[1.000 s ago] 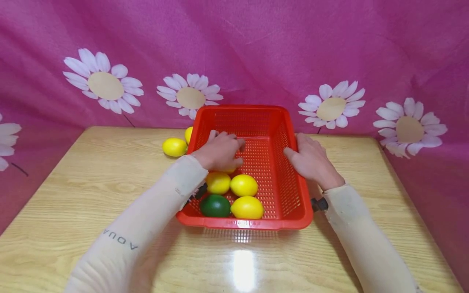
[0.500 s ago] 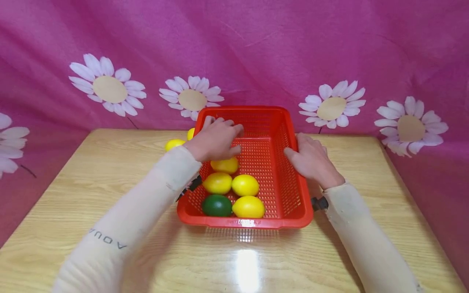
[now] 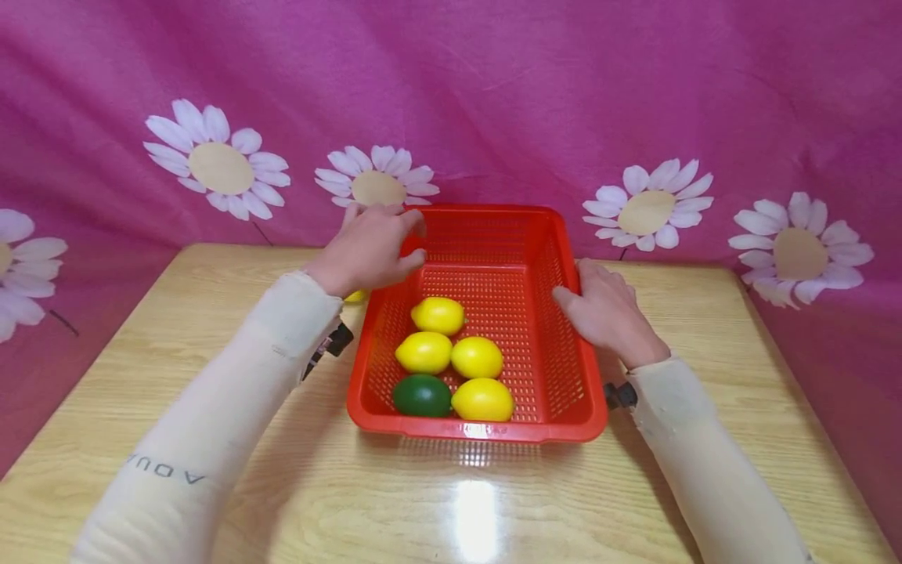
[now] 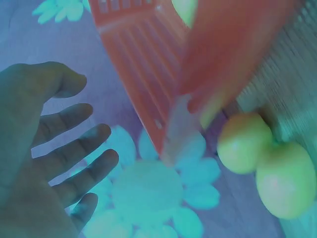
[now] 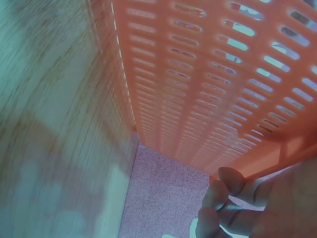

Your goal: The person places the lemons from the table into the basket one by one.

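A red plastic basket (image 3: 486,432) stands on the table with several yellow lemons (image 3: 438,316) and one dark green fruit (image 3: 422,395) in its left and near part. Over its far left rim my left hand (image 3: 368,247) hovers, fingers spread and nothing held, as the left wrist view confirms. My right hand (image 3: 611,313) grips the right rim, thumb on the inner side and fingers outside. Left of the basket, a lemon (image 3: 355,297) peeks out under the left hand. The left wrist view shows two lemons (image 4: 286,181) there on the table.
The wooden table (image 3: 232,329) reaches back to a pink curtain (image 3: 493,94) printed with white daisies. It hangs close behind the basket and on both sides.
My left hand has moved from inside the basket up and left past the rim, uncovering a lemon inside and covering those outside. My right hand keeps its hold on the rim.
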Motion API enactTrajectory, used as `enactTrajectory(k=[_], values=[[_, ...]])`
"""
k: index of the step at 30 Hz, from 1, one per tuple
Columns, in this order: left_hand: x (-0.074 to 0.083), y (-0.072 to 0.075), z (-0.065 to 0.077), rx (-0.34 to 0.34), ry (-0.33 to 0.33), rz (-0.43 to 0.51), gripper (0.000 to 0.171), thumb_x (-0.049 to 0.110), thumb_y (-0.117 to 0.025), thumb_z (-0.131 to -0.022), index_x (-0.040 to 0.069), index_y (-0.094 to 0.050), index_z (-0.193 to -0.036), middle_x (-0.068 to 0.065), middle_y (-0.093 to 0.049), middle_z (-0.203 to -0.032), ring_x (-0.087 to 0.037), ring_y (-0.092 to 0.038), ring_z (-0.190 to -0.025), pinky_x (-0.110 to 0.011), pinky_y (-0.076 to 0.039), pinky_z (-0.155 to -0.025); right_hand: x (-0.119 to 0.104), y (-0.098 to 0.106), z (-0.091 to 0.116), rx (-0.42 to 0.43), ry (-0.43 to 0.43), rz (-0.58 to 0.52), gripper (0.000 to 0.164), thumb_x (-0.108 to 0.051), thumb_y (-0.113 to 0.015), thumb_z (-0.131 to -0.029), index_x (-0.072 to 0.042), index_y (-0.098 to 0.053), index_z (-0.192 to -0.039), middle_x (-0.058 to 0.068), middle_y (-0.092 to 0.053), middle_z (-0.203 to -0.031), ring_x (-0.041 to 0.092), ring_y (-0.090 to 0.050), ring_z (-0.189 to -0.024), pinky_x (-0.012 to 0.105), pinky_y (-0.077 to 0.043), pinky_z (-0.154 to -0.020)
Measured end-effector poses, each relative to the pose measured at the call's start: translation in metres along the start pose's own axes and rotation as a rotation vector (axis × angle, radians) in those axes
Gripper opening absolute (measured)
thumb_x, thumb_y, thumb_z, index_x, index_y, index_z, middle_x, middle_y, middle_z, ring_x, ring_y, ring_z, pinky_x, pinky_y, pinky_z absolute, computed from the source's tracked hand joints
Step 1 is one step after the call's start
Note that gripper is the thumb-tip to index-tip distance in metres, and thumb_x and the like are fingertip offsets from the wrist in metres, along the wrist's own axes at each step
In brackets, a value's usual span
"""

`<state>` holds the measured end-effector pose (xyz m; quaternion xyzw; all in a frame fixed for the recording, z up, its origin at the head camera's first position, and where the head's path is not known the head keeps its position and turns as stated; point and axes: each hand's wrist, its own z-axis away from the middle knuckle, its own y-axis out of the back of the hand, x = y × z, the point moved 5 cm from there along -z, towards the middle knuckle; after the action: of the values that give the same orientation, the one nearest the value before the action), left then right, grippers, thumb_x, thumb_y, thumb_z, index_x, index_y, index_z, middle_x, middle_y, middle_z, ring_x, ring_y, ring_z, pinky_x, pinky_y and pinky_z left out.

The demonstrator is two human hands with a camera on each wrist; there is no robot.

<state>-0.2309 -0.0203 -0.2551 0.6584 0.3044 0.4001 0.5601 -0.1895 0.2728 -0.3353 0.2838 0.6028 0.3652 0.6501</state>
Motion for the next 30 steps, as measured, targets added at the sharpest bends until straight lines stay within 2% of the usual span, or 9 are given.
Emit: enactTrajectory(k=[4, 11, 18, 22, 26, 30], values=[[-0.014, -0.001, 0.004, 0.039, 0.026, 0.046, 0.037, 0.029, -0.063, -0.096, 0.008, -0.065, -0.127, -0.012, -0.069, -0.123, -0.032, -0.059, -0.118, -0.056, -0.033, -0.104, 0.007, 0.003, 0.002, -0.011, -0.019, -0.028, 0.049, -0.031, -0.048, -0.102, -0.003, -0.043, -0.142, 0.017, -0.062, -0.111, 0.024, -0.072, -0.076, 0.032, -0.062, -0.059], [-0.038, -0.013, 0.012, 0.074, 0.064, 0.073, 0.040, 0.029, -0.061, -0.095, 0.008, -0.064, -0.130, -0.012, -0.070, -0.128, -0.034, -0.063, -0.118, -0.055, -0.035, -0.100, 0.014, 0.005, 0.003, -0.004, -0.034, 0.007, 0.052, -0.033, -0.048, -0.103, -0.003, -0.042, -0.144, 0.017, -0.060, -0.115, 0.027, -0.067, -0.089, 0.032, -0.061, -0.064], [-0.062, -0.029, 0.029, 0.096, 0.145, 0.107, 0.046, 0.029, -0.063, -0.095, 0.006, -0.062, -0.134, -0.016, -0.066, -0.135, -0.036, -0.056, -0.125, -0.057, -0.037, -0.106, 0.005, 0.005, 0.000, -0.002, -0.011, -0.008, 0.050, -0.031, -0.049, -0.102, -0.003, -0.042, -0.144, 0.018, -0.060, -0.114, 0.025, -0.071, -0.080, 0.030, -0.062, -0.059], [-0.076, -0.036, 0.039, 0.137, 0.181, 0.138, 0.043, 0.027, -0.065, -0.095, 0.005, -0.061, -0.132, -0.018, -0.064, -0.133, -0.037, -0.053, -0.124, -0.057, -0.038, -0.108, 0.000, 0.004, 0.000, -0.009, -0.002, -0.026, 0.049, -0.030, -0.049, -0.103, -0.004, -0.042, -0.143, 0.018, -0.061, -0.113, 0.024, -0.072, -0.077, 0.031, -0.062, -0.058], [-0.085, -0.042, 0.043, 0.165, 0.182, 0.144, 0.038, 0.025, -0.061, -0.095, 0.004, -0.062, -0.127, -0.020, -0.064, -0.130, -0.041, -0.052, -0.122, -0.060, -0.036, -0.106, -0.001, 0.001, 0.001, -0.024, -0.003, -0.051, 0.050, -0.030, -0.051, -0.103, -0.005, -0.040, -0.144, 0.016, -0.061, -0.114, 0.023, -0.074, -0.078, 0.032, -0.064, -0.062], [-0.092, -0.051, 0.047, 0.139, 0.182, 0.144, 0.040, 0.026, -0.059, -0.095, 0.004, -0.061, -0.129, -0.022, -0.061, -0.134, -0.044, -0.050, -0.127, -0.064, -0.034, -0.109, 0.000, -0.003, 0.002, -0.025, -0.015, -0.034, 0.048, -0.029, -0.052, -0.102, -0.006, -0.040, -0.143, 0.015, -0.061, -0.114, 0.024, -0.073, -0.080, 0.031, -0.064, -0.063]])
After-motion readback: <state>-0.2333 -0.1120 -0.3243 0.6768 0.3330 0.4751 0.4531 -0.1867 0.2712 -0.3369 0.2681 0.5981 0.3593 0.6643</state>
